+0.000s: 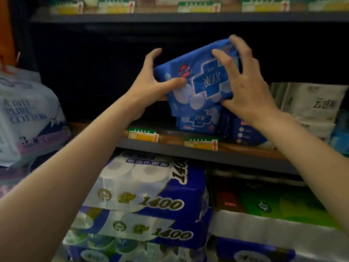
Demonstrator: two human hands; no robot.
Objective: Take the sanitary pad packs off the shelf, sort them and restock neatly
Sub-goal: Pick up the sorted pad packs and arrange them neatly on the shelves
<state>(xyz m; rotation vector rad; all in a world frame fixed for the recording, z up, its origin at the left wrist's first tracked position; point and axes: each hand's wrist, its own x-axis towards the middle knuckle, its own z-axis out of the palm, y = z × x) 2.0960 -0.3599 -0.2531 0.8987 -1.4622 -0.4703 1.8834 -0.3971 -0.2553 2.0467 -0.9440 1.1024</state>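
— How are the hands placed?

— A blue pad pack (198, 80) is held tilted above the middle shelf (170, 146), between both hands. Its left end is gripped by the left hand (151, 82), thumb laid flat on the front face, fingers curled behind the upper edge. Its right side is clasped by the right hand (243, 87), fingers spread and bent over the top corner and front, thumb tucked under the lower edge. Both forearms are stretched forward and upward.

— And what is found around it?

— Two more blue packs (200, 120) are seen standing on the shelf just below the held one, partly covered by the right wrist. White tissue packs (311, 103) are stacked to the right. Toilet roll bundles (151, 195) are piled on the level beneath, and a cotton pack (26, 118) is seen at far left. Price tags (201, 144) are fixed along the shelf edge.
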